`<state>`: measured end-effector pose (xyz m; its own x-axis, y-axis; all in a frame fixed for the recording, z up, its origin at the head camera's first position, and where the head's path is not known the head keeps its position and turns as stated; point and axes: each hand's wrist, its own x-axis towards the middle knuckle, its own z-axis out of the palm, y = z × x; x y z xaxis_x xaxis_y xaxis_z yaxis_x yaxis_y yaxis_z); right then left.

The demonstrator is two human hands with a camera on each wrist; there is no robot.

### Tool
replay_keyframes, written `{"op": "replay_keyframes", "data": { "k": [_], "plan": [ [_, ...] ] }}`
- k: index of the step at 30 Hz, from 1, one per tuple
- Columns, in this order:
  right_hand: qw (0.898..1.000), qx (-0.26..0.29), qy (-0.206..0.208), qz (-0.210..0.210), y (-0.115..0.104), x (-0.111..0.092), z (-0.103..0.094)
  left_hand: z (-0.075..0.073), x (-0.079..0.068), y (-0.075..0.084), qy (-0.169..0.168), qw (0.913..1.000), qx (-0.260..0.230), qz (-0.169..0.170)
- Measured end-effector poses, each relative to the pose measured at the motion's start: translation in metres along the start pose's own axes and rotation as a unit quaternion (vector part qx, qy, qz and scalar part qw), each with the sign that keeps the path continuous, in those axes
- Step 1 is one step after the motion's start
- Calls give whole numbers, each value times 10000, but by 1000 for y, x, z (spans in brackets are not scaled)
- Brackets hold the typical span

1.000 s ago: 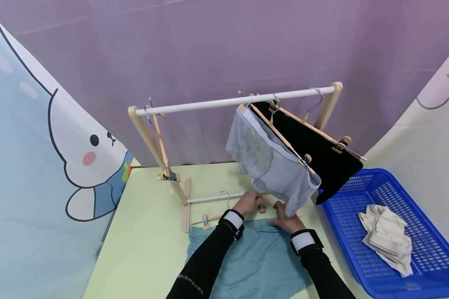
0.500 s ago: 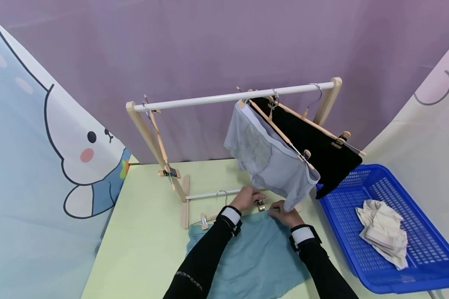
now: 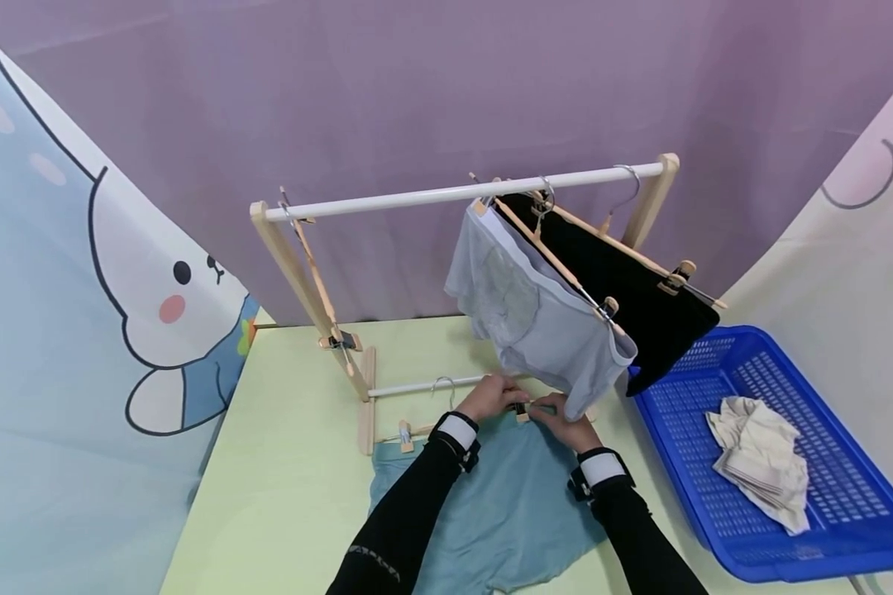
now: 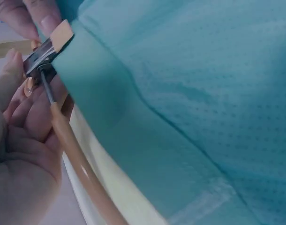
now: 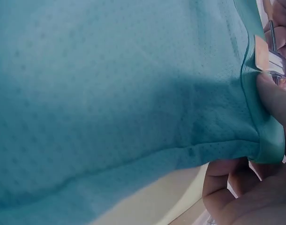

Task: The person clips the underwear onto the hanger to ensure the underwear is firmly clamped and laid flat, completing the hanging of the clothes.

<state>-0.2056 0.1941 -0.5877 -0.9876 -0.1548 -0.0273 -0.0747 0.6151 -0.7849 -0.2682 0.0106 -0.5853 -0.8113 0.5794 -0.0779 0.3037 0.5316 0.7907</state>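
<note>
Teal shorts (image 3: 521, 496) lie on the table with their waistband at a clip hanger, whose wooden bar (image 4: 82, 164) runs along the waistband edge. My left hand (image 3: 489, 397) holds the hanger's far clip (image 4: 42, 54), its thumb and fingers at the clip's handles. In the left wrist view, the clip's wooden pad overlaps the waistband corner. My right hand (image 3: 568, 423) pinches the waistband (image 5: 272, 140) just beside this clip, thumb on top and fingers beneath. The hanger's other clip (image 3: 405, 436) sits at the left end of the waistband.
A wooden rack with a white rail (image 3: 432, 197) stands behind. Grey shorts (image 3: 536, 306) and a black garment (image 3: 625, 289) hang at its right, overhanging my right hand. A bare hanger (image 3: 316, 277) hangs left. A blue basket (image 3: 856, 471) holds a cream cloth (image 3: 762, 463).
My right hand has drawn the waistband corner up and left to the clip. The clip was apart from the cloth before and now meets the waistband. My left hand has stayed at the clip.
</note>
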Motion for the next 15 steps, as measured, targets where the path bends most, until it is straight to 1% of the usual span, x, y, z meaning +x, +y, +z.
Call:
{"op": "replay_keyframes", "data": {
  "k": [5,8,9,12,15],
  "plan": [
    [10000,-55,37,-2,-1,1,5,0,-7,1,-11,9987,-416,-292],
    [10000,21,41,26,-1,2,6,-1,-10,3,30,9965,-695,-464],
    [10000,62,37,46,0,3,6,-1,-11,3,64,9962,-707,-503],
    [9999,93,54,109,3,2,6,-3,-16,1,181,9949,-835,-544],
    [9998,52,181,100,10,-1,4,-6,-26,-5,348,9932,-958,-558]
  ]
}}
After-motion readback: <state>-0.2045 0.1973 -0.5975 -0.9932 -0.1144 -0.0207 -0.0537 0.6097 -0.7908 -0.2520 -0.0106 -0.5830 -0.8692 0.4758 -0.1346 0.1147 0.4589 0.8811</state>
